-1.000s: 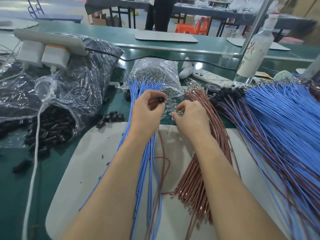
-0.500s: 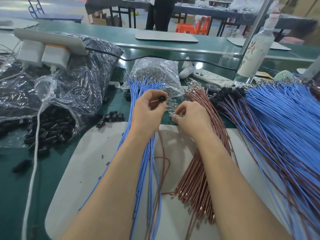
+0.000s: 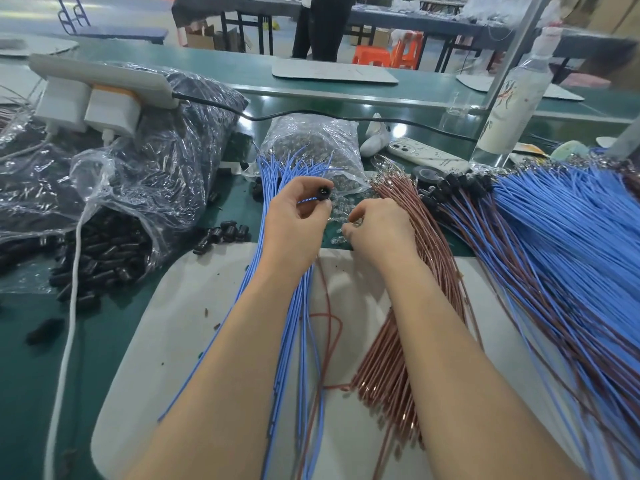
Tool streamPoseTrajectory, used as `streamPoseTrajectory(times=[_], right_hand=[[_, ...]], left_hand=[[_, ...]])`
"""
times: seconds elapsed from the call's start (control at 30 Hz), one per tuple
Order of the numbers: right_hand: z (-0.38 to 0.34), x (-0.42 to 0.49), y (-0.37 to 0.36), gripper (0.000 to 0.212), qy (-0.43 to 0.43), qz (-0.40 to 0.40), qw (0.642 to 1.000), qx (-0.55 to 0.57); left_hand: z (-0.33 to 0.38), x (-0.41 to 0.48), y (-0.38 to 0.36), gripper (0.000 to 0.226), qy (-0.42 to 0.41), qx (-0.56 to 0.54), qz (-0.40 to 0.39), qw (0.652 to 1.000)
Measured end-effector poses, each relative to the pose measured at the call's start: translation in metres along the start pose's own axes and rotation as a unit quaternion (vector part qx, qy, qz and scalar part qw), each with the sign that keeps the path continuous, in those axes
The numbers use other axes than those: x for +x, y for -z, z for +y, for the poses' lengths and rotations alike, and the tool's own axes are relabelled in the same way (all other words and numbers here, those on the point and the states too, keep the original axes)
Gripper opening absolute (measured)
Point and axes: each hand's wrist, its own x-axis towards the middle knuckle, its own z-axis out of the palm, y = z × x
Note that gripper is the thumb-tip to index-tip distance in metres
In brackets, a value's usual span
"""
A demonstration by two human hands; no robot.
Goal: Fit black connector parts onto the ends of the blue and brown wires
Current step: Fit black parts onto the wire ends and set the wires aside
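Note:
My left hand [image 3: 294, 223] pinches a small black connector part [image 3: 323, 193] between thumb and fingers, with a blue wire end at it. It hovers over the bundle of blue wires [image 3: 277, 181]. My right hand [image 3: 379, 226] rests with curled fingers among small clear parts [image 3: 341, 206] beside the brown wire bundle [image 3: 412, 216]; what its fingertips hold is hidden. Loose black connector parts [image 3: 225, 233] lie left of my hands. On the right lies a large pile of blue and brown wires [image 3: 554, 244] with black connectors [image 3: 460, 181] fitted.
A torn plastic bag of black parts [image 3: 104, 251] spills at the left. A clear bag of small parts [image 3: 311, 147] sits behind my hands. A grey mat [image 3: 180, 323] lies under the wires. A phone [image 3: 426, 155], a bottle [image 3: 512, 98] and a power strip [image 3: 100, 77] stand further back.
My right hand's fingers have shifted slightly among the clear parts. My left hand keeps the black part in much the same place.

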Motion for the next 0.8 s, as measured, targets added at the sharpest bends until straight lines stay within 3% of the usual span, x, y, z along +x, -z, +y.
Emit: streamPoseTrajectory(times=[0.23, 0.37, 0.43, 0.5, 0.57, 0.8], right_hand=[[-0.006, 0.005, -0.005, 0.028, -0.02, -0.013, 0.999, -0.023], [-0.004, -0.003, 0.01, 0.003, 0.033, 0.054, 0.975, 0.211], [-0.002, -0.011, 0.021, 0.014, 0.068, 0.069, 0.943, 0.317], [0.001, -0.018, 0.027, 0.02, 0.108, 0.078, 0.937, 0.323], [0.001, -0.025, 0.027, 0.014, 0.133, 0.083, 0.935, 0.319], [0.005, -0.029, 0.014, 0.012, 0.122, 0.128, 0.944, 0.278]], left_hand=[[-0.003, 0.002, 0.001, 0.022, 0.002, 0.006, 0.009, 1.0], [-0.003, 0.002, 0.001, 0.023, 0.002, 0.007, -0.002, 1.0], [-0.003, 0.001, -0.001, 0.024, -0.005, 0.014, -0.016, 1.0], [-0.002, -0.001, -0.003, 0.025, -0.017, 0.031, -0.027, 0.999], [-0.002, -0.003, -0.006, 0.027, -0.035, 0.042, -0.038, 0.998], [-0.009, -0.005, -0.01, 0.023, -0.069, 0.148, -0.062, 0.985]])
